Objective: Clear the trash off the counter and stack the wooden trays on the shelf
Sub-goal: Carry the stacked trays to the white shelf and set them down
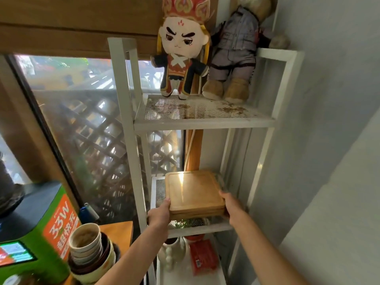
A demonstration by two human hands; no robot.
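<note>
A stack of square wooden trays (193, 192) lies on the middle mesh level of the white metal shelf (205, 122). My left hand (159, 215) grips the stack's near left corner. On the near right corner rests my right hand (233, 206), fingers wrapped around the edge. The stack overhangs the shelf's front edge slightly towards me.
Two plush dolls (183, 52) stand on the shelf's top level. Below the trays sit a white vase (171, 251) and a red packet (202, 257). Stacked bowls (90, 251) and a green machine (41, 229) stand on the counter at lower left. A window is left, a wall right.
</note>
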